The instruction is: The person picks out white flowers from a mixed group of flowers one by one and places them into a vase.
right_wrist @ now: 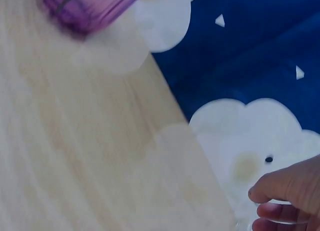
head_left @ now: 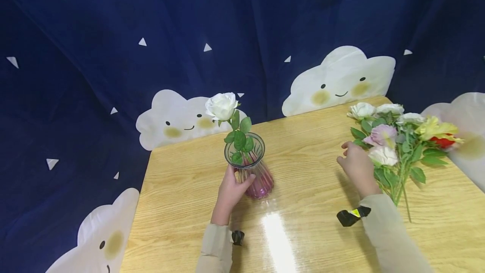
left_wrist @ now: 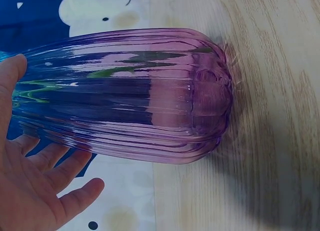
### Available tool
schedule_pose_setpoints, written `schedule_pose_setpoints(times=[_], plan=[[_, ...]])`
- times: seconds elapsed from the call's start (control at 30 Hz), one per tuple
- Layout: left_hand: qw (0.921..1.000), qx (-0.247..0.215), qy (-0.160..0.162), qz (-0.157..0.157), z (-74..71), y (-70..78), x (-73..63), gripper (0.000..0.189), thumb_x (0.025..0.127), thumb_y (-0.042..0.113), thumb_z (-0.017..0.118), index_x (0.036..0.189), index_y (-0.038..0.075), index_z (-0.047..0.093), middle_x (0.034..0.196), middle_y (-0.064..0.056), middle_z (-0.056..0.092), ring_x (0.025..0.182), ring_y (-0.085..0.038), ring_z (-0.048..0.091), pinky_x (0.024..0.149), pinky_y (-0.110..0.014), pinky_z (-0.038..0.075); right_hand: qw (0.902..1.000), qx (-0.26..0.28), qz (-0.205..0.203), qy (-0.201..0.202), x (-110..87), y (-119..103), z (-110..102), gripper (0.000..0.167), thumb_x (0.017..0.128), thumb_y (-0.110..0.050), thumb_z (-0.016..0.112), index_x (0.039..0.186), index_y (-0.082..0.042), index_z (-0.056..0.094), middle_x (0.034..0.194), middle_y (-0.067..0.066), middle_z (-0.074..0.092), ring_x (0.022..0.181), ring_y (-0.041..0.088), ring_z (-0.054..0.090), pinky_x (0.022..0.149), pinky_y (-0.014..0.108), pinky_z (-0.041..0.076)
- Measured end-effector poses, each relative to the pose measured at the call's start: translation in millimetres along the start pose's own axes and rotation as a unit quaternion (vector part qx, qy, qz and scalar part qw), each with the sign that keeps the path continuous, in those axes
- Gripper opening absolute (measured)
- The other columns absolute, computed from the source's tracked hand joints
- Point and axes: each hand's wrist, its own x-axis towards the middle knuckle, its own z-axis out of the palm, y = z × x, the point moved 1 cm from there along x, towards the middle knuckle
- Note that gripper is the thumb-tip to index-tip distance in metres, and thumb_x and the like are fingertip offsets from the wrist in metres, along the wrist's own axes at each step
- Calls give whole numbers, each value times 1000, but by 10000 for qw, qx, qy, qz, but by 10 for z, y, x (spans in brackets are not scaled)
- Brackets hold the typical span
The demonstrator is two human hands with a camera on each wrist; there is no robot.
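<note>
Wood-grain table (head_left: 307,197), glass vase (head_left: 262,183), bunched flowers (head_left: 406,146)

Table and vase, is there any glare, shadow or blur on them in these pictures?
Head view: a white glare strip on the table, a soft shadow beside the right hand; left wrist view: pale highlights along the ribs of the vase, a dark shadow on the table at lower right; right wrist view: vase and wood grain both look blurred.

Vase (head_left: 261,183) in high head, close wrist views

Home, perhaps — cloud-print curtain (head_left: 246,45), wooden table (head_left: 303,184).
</note>
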Motion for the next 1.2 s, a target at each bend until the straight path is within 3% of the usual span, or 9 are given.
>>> schedule_pose_setpoints(times=[0.2,0.33,0.43,0.63,0.73,0.83,1.07,1.2], plan=[[10000,-23,0,59,10,-7,8,75,78,38,67,138,19,26,134,-6,40,122,-24,38,100,-45,30,9996,-73,252,-91,-138,337,12,37,79,-6,51,109,15,45,93,30,53,75,40,55,53,44,45],[10000,-21,6,61,14,-4,4,75,78,38,67,138,18,26,134,-6,41,122,-24,38,100,-45,30,9989,-364,298,-61,-252,567,-12,21,78,-3,52,88,15,49,76,28,52,62,40,53,47,45,43],[10000,-11,14,14,15,-5,-2,75,78,39,67,138,19,26,134,-6,40,122,-24,38,100,-45,31,9975,-540,372,-277,-323,707,-39,15,77,-3,50,72,11,49,65,25,51,54,37,51,42,46,41],[10000,18,20,-12,15,-12,-1,74,78,39,67,137,19,27,134,-5,41,122,-24,38,100,-45,31,9930,-545,688,-797,-400,838,-75,34,83,-20,48,69,10,53,70,31,53,60,43,53,46,48,44],[10000,32,13,-16,14,-8,1,75,78,39,67,138,19,27,134,-6,41,121,-25,39,100,-46,31,9898,-559,846,-1004,-443,844,-86,40,85,-29,47,60,2,49,60,21,50,54,33,50,43,42,42],[10000,13,6,-79,11,-6,3,75,78,39,67,138,21,26,134,-4,40,122,-23,38,100,-45,30,9879,-622,866,-1127,-480,844,-83,37,83,-26,49,54,-6,42,55,12,45,50,26,46,41,38,39],[10000,29,28,-50,21,-11,7,74,78,37,67,138,21,26,134,-4,40,123,-23,37,101,-45,30,9923,-706,755,-688,-540,872,-47,17,71,-6,50,58,4,51,66,28,53,55,38,52,42,46,41],[9999,31,23,-150,21,-11,7,76,78,38,67,138,23,24,135,-4,39,125,-22,35,101,-44,29,9947,-765,597,-330,-602,844,4,15,73,2,45,64,12,51,63,30,52,56,44,52,43,50,43]])
